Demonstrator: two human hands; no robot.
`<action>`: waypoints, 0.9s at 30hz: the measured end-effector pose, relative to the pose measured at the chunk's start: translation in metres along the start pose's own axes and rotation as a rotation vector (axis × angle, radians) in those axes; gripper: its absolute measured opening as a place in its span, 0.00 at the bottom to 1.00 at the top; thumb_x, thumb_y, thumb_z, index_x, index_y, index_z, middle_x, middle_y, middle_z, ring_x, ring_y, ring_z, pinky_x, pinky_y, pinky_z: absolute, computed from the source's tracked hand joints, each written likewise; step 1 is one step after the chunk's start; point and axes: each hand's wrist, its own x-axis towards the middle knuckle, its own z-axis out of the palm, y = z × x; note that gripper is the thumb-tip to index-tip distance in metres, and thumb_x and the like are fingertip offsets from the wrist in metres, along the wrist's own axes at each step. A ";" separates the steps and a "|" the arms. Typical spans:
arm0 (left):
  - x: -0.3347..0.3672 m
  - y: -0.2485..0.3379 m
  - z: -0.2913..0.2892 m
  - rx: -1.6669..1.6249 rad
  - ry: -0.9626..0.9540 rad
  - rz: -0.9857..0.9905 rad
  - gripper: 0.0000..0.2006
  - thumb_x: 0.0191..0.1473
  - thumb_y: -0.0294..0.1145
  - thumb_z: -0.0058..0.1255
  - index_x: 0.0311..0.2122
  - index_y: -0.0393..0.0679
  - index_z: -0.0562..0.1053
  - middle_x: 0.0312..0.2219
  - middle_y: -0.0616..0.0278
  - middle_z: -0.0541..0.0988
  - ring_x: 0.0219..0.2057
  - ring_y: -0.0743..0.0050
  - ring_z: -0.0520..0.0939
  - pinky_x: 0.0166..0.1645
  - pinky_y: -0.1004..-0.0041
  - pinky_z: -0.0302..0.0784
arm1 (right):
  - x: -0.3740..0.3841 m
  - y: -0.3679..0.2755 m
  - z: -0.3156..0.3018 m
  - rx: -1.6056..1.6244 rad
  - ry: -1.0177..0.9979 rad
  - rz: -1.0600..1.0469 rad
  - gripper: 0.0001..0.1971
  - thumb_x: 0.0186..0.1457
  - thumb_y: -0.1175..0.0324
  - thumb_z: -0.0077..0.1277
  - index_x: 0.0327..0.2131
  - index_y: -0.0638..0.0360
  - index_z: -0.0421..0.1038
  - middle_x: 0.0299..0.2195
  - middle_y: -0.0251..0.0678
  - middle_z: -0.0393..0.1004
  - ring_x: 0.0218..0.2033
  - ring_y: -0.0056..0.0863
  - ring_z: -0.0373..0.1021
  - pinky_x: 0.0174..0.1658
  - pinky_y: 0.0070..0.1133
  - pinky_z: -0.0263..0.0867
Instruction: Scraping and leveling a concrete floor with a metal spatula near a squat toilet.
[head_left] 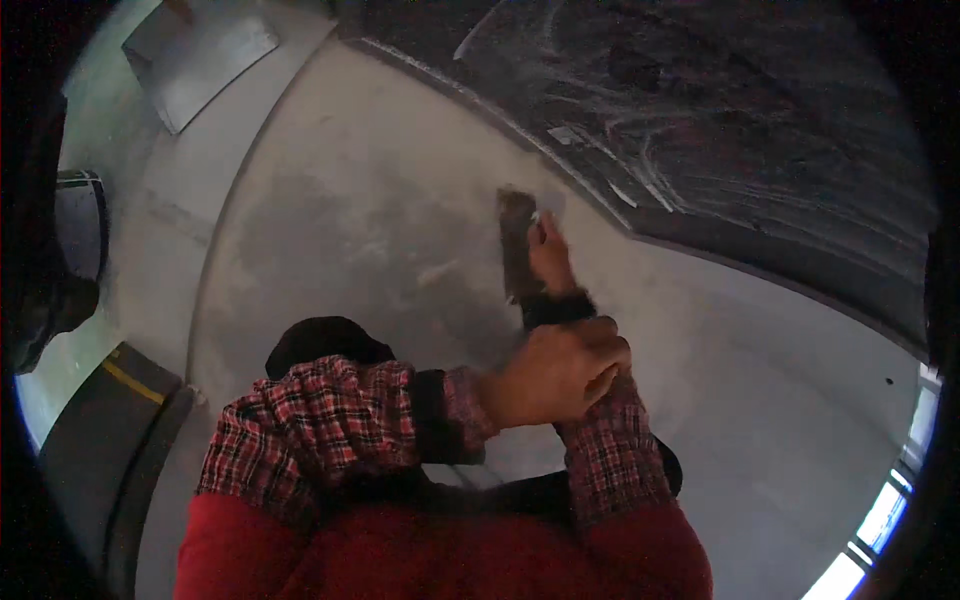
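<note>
My right hand (pixel 550 258) reaches forward and is closed around a dark, narrow, oblong flat tool, perhaps a trowel (pixel 516 245). Its grip is mostly hidden and its outline is blurred. The tool lies at or just over a pale beige surface (pixel 370 130) with a darker grey smeared patch on its left. My left hand (pixel 555 372) is crossed over to the right, its fingers wrapped round the plaid sleeve (pixel 615 435) of my right forearm, behind the dark cuff.
A dark, chalk-streaked panel (pixel 700 120) slants along the upper right. At the upper left lies a flat grey sheet (pixel 205 65). A dark curved piece with a yellow stripe (pixel 120 400) is at the lower left. Dark shapes (pixel 45 260) stand along the left edge.
</note>
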 end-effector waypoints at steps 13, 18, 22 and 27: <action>-0.007 -0.003 0.004 0.059 0.003 0.004 0.06 0.42 0.25 0.49 0.29 0.42 0.68 0.27 0.58 0.70 0.27 0.55 0.75 0.32 0.62 0.71 | 0.018 -0.034 -0.007 0.148 0.017 0.018 0.24 0.56 0.59 0.39 0.53 0.59 0.55 0.42 0.50 0.67 0.44 0.42 0.65 0.47 0.29 0.60; 0.009 -0.011 0.003 0.104 -0.075 -0.020 0.07 0.41 0.24 0.49 0.29 0.42 0.68 0.26 0.57 0.69 0.27 0.56 0.75 0.31 0.64 0.71 | -0.032 0.095 0.046 0.116 0.073 -0.068 0.25 0.55 0.58 0.41 0.57 0.46 0.53 0.35 0.48 0.73 0.36 0.47 0.69 0.41 0.32 0.64; 0.001 -0.019 0.004 -0.008 0.035 0.009 0.07 0.41 0.25 0.50 0.29 0.43 0.68 0.26 0.58 0.69 0.25 0.57 0.75 0.30 0.63 0.71 | 0.015 -0.033 0.017 0.038 -0.018 -0.021 0.25 0.55 0.60 0.41 0.56 0.52 0.54 0.41 0.52 0.69 0.41 0.48 0.67 0.44 0.31 0.63; 0.008 -0.015 0.014 0.003 -0.038 0.011 0.07 0.41 0.26 0.50 0.29 0.43 0.68 0.27 0.59 0.69 0.26 0.59 0.75 0.30 0.64 0.71 | 0.036 -0.005 0.008 -0.077 0.061 -0.161 0.25 0.55 0.63 0.41 0.56 0.59 0.53 0.49 0.53 0.63 0.51 0.45 0.61 0.51 0.28 0.57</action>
